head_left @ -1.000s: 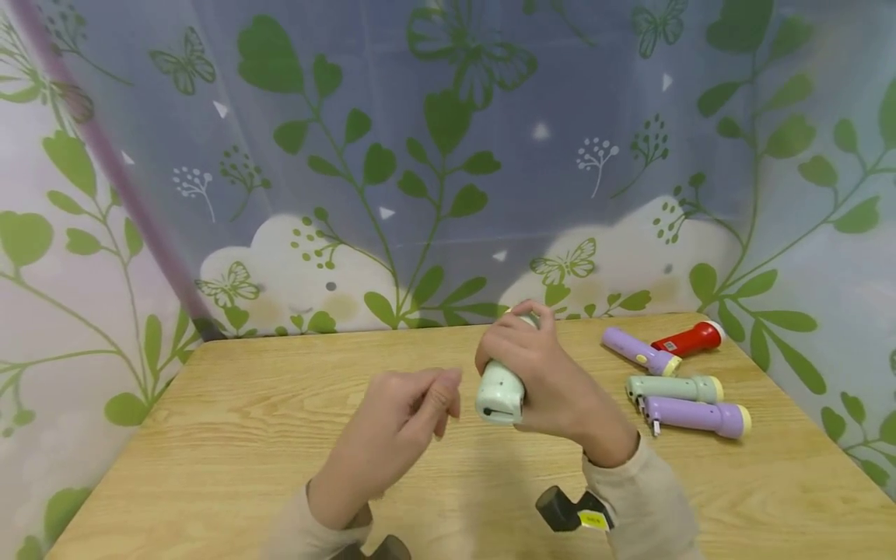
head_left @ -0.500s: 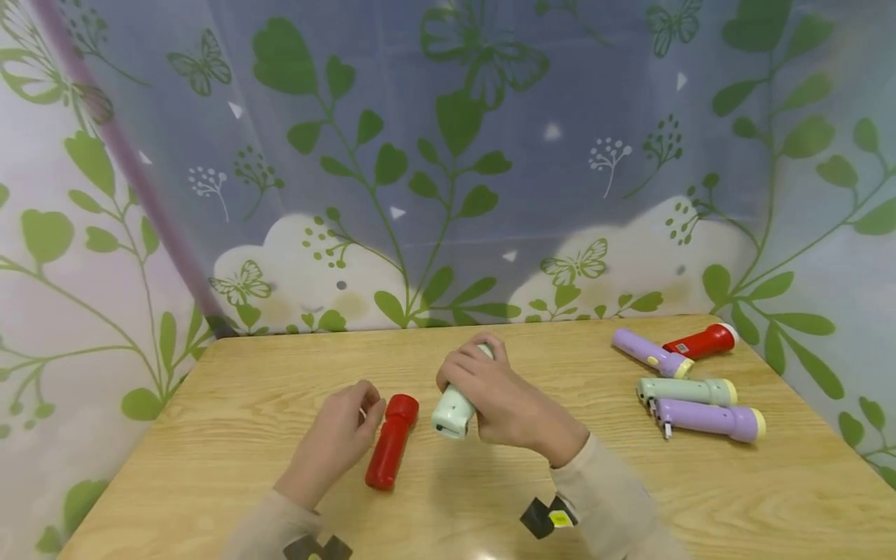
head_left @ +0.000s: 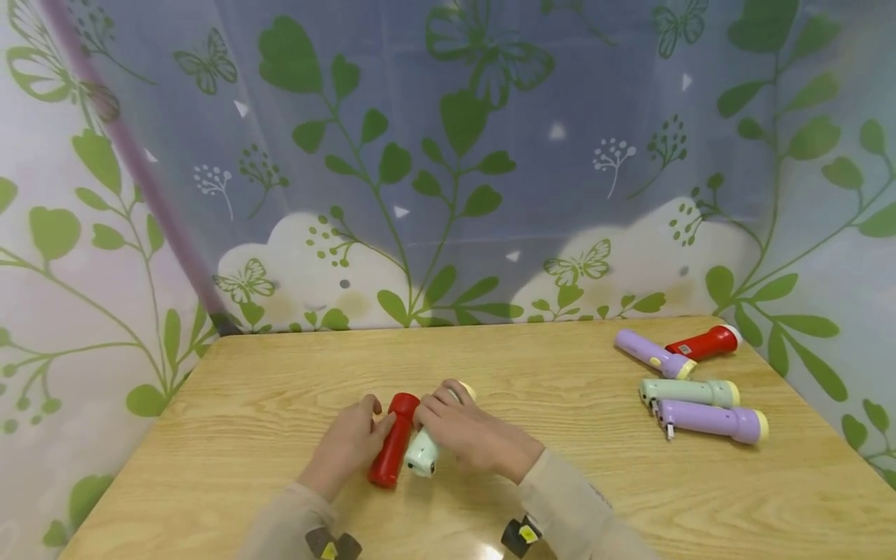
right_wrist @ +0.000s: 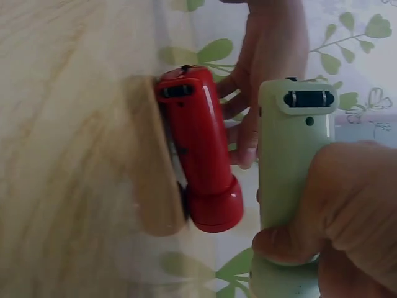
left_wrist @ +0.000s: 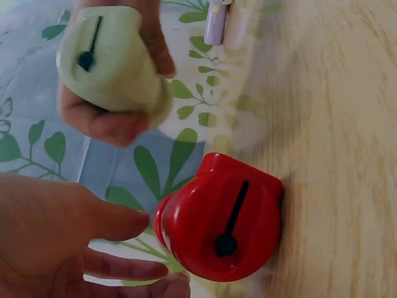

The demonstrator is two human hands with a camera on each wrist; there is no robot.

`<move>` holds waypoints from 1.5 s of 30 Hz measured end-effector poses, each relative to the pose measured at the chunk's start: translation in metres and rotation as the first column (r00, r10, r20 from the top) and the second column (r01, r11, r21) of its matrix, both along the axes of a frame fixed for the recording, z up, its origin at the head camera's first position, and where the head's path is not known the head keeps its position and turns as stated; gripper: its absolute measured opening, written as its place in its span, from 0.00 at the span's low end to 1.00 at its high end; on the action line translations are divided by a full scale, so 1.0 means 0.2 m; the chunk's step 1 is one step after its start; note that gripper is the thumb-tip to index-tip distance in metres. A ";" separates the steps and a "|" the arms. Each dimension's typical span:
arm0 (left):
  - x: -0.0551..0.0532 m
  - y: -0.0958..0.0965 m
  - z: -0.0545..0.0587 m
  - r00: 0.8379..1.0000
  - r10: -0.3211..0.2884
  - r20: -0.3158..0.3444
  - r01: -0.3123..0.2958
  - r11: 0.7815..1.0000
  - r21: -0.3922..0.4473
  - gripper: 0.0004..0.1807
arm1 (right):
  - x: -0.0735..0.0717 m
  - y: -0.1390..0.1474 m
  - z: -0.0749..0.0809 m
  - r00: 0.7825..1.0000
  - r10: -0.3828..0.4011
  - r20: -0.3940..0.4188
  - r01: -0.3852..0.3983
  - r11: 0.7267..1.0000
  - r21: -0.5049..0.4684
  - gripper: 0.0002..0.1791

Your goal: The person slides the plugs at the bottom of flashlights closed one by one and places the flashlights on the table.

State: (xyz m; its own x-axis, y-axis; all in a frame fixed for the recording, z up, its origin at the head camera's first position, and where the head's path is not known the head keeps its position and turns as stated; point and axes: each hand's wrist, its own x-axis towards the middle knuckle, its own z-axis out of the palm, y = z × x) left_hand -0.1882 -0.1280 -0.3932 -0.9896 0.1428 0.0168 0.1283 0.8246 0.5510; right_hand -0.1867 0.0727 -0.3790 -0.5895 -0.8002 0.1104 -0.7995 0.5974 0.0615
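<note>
On the table lies a red flashlight (head_left: 393, 449), its head pointing away from me. My left hand (head_left: 348, 445) is just left of it, fingers loosely bent and not wrapped round it. In the left wrist view a small gap shows between the left thumb (left_wrist: 121, 222) and the red flashlight (left_wrist: 226, 226). A pale green flashlight (head_left: 423, 451) is gripped in my right hand (head_left: 470, 435), to the right of the red one. The right wrist view shows the right thumb pressed along the green flashlight (right_wrist: 288, 174), which is apart from the red flashlight (right_wrist: 201, 136).
At the table's right side lie a purple flashlight (head_left: 644, 350), a red flashlight with a white rim (head_left: 703, 342), another pale green flashlight (head_left: 686, 391) and a second purple flashlight (head_left: 707, 417). A patterned cloth (head_left: 476, 194) hangs behind the wooden table (head_left: 280, 373).
My right hand has moved left and lower with the green flashlight, towards the red one. My left hand has shifted left, and the red flashlight, unseen at first, now shows on the table.
</note>
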 end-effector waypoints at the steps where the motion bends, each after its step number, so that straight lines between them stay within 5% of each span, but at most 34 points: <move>1: 0.00 0.00 0.00 1.000 -0.006 0.005 0.006 1.000 0.000 0.12 | 0.00 -0.01 -0.01 1.000 0.000 0.005 0.000 1.000 0.014 0.35; 16: 0.01 0.00 -0.03 0.997 -0.071 0.026 0.071 0.997 -0.015 0.12 | -0.02 -0.07 -0.13 0.978 0.124 -0.166 -0.116 0.992 0.056 0.22; 30: 0.01 0.01 -0.02 0.995 -0.059 0.075 0.062 0.997 -0.042 0.14 | -0.04 -0.03 -0.12 0.984 0.041 -0.173 -0.043 0.999 -0.010 0.24; 35: 0.02 0.01 -0.01 0.989 -0.058 0.133 0.065 0.997 -0.050 0.13 | -0.06 -0.01 -0.10 0.985 -0.014 -0.174 0.008 0.999 -0.038 0.16; 45: 0.04 0.02 0.00 0.982 -0.088 0.166 0.095 0.995 -0.036 0.12 | -0.07 0.02 -0.14 0.994 0.004 -0.106 -0.025 0.979 -0.202 0.11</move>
State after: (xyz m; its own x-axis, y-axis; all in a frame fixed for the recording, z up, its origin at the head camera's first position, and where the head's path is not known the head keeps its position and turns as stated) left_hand -0.1811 -0.1239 -0.3929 -0.9612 0.2298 -0.1525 0.1154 0.8374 0.5342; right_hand -0.2015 0.0776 -0.4076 -0.5546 -0.7633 0.3315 -0.8038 0.5944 0.0239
